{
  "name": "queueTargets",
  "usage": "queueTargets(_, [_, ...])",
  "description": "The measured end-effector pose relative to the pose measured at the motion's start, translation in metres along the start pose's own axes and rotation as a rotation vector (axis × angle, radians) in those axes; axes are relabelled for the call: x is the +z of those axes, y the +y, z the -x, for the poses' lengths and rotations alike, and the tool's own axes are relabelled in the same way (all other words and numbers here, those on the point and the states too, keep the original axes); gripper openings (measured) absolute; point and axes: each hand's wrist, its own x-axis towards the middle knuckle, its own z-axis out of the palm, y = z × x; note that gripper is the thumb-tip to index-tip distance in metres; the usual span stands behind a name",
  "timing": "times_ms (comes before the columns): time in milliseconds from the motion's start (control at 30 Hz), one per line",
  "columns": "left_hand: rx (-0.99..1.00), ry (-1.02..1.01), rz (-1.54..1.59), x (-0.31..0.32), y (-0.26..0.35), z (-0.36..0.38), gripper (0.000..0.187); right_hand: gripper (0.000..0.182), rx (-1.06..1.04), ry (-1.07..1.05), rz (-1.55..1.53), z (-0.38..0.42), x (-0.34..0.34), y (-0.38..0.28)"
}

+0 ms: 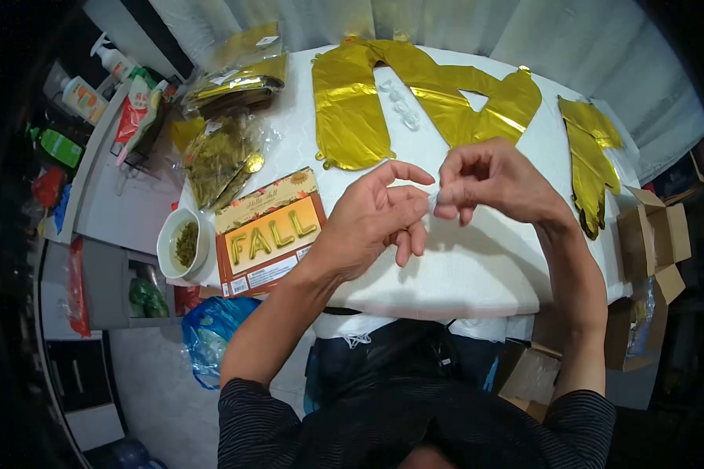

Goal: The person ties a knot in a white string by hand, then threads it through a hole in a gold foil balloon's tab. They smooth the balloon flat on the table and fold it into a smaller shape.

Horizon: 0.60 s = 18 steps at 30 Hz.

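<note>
My left hand (379, 215) pinches a small whitish thing (432, 202) between thumb and finger, its other fingers loosely spread. From the other side, my right hand (497, 181) closes thumb and fingers on the same thing. It is mostly hidden and too small to name. Just beyond my hands lie flat gold foil letter balloons (353, 109), with a clear, twisted strand (400, 105) between them. Left of my left hand, a printed card packet (270, 230) shows the word FALL in gold letters.
Clear bags of folded gold foil (235, 82) lie at the back left. A white bowl (199, 262) of greenish bits stands at the left edge. Another gold foil piece (590, 156) lies right. Cardboard boxes (649, 234) are at right; a blue plastic bag (211, 336) hangs below left.
</note>
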Motion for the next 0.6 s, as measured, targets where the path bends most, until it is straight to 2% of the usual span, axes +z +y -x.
queueTargets(133, [-0.033,0.07,-0.096,-0.016,0.007,-0.009,0.03,0.014,-0.046,-0.297,0.029,-0.007,-0.004,0.006])
queueTargets(200, [0.063,0.227,-0.074,-0.027,0.008,-0.012,0.031,0.014,-0.017,-0.332,0.092,-0.009,-0.014,0.006])
queueTargets(233, [0.081,0.281,-0.223,-0.032,0.01,-0.014,0.03,0.015,-0.055,-0.25,0.058,-0.015,-0.023,0.009])
queueTargets(267, [0.073,0.284,-0.223,-0.038,0.006,-0.019,0.03,0.016,-0.09,-0.169,0.023,-0.023,-0.031,0.012])
queueTargets(333, [0.378,0.348,-1.152,-0.048,-0.004,-0.033,0.027,0.022,-0.222,0.16,0.156,-0.06,-0.061,0.022])
queueTargets(367, [0.472,0.277,-1.44,-0.05,-0.002,-0.039,0.025,0.025,-0.264,0.335,0.293,-0.082,-0.076,0.025])
queueTargets(400, [0.475,0.277,-1.442,-0.054,-0.005,-0.047,0.025,0.026,-0.273,0.435,0.294,-0.11,-0.093,0.032])
queueTargets(433, [0.545,0.236,-1.614,-0.061,-0.014,-0.059,0.028,0.028,-0.287,0.535,0.295,-0.136,-0.107,0.041])
queueTargets(467, [0.614,0.194,-1.787,-0.067,-0.02,-0.069,0.031,0.028,-0.295,0.535,0.294,-0.157,-0.116,0.045])
queueTargets(533, [0.635,0.175,-1.902,-0.08,-0.02,-0.086,0.032,0.029,-0.312,0.68,0.56,-0.196,-0.126,0.05])
queueTargets(567, [0.647,0.152,-2.008,-0.086,-0.02,-0.091,0.032,0.029,-0.323,0.68,0.556,-0.213,-0.129,0.054])
queueTargets(600, [0.646,0.155,-2.018,-0.09,-0.018,-0.093,0.032,0.026,-0.423,0.739,0.733,-0.23,-0.132,0.06])
